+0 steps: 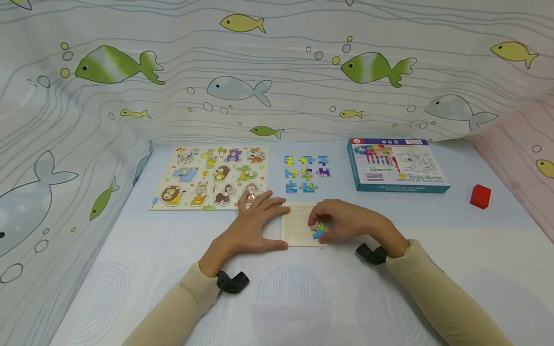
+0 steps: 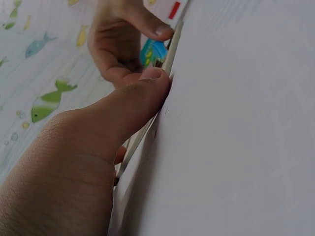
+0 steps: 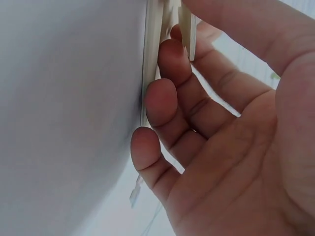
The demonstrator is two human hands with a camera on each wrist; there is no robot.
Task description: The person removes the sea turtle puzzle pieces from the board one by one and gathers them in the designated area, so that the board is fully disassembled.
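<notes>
My right hand [image 1: 346,221] pinches a small jigsaw piece [image 1: 319,230], blue, green and purple, over the right part of a shallow wooden puzzle tray [image 1: 297,226]. In the right wrist view the piece [image 3: 189,32] shows edge-on by the thumb, and the lower fingertips [image 3: 161,101] are at the tray's edge. My left hand [image 1: 253,226] spreads along the tray's left side, thumb at the near corner and fingers towards the far one. The left wrist view shows its thumb [image 2: 133,101] lying against the tray rim.
Several loose jigsaw pieces [image 1: 307,173] lie in rows beyond the tray. An animal peg puzzle board [image 1: 207,190] sits back left, partly under the left fingers. A teal-sided box [image 1: 398,166] lies back right, with a red block [image 1: 480,196] further right. Fish-print cloth [image 1: 298,72] hangs behind.
</notes>
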